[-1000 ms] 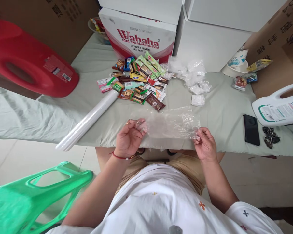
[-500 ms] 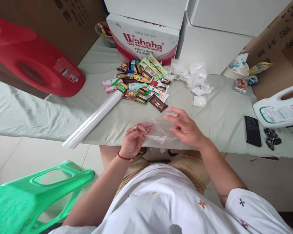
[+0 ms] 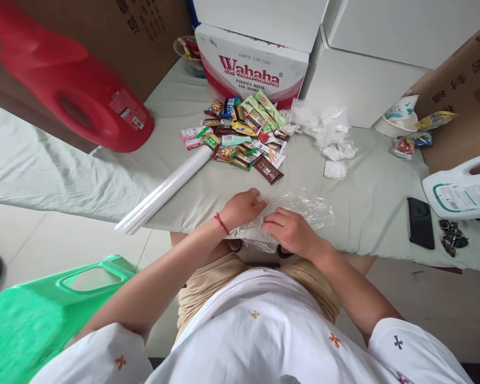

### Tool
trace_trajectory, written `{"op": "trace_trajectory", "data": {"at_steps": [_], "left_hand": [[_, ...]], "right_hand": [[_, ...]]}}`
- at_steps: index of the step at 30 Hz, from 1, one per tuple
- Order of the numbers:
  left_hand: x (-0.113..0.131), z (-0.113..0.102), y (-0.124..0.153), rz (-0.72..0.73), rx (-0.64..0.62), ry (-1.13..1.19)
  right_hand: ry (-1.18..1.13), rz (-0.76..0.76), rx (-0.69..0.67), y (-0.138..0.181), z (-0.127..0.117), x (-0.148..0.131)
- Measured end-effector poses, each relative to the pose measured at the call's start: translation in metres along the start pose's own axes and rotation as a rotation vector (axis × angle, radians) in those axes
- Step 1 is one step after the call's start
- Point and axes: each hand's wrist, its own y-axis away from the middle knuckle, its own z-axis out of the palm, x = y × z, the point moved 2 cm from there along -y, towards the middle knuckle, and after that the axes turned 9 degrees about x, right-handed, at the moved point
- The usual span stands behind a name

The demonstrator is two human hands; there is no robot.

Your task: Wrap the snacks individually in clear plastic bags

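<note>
A clear, crinkled plastic bag or sheet (image 3: 310, 210) lies spread at the table's front edge, part of it hanging over. My left hand (image 3: 244, 208), a red string on its wrist, is closed on the plastic's left part, its fingertips turned inward and partly hidden. Close beside it, my right hand (image 3: 288, 229) pinches the same plastic with bent fingers. Beyond the hands is a pile of wrapped snacks (image 3: 240, 128), with a dark brown packet (image 3: 268, 169) nearest me. A roll of clear plastic (image 3: 164, 189) lies slanted to the left of the pile.
Crumpled clear wrappers (image 3: 330, 128) lie right of the snacks, before white boxes (image 3: 372, 80) and a Wahaha carton (image 3: 252, 69). A red jug (image 3: 100, 101) stands left. At right are a white jug (image 3: 464, 186), phone (image 3: 421, 223) and keys (image 3: 453, 237). A green stool (image 3: 36, 320) is lower left.
My left hand has turned over and moved right, onto the plastic. The right hand has lowered and closed on it. The plastic now spreads further right. The view has shifted slightly.
</note>
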Motion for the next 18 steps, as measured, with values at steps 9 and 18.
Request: {"op": "trace_trajectory", "data": {"at_steps": [9,18], "left_hand": [[0.004,0.032,-0.003,0.017,0.124,0.278],[-0.023,0.0,-0.008,-0.102,0.724,0.294]], "right_hand": [[0.024,0.184,0.161,0.039,-0.033,0.01],[0.313,0.41,0.439,0.079,-0.042,0.029]]}}
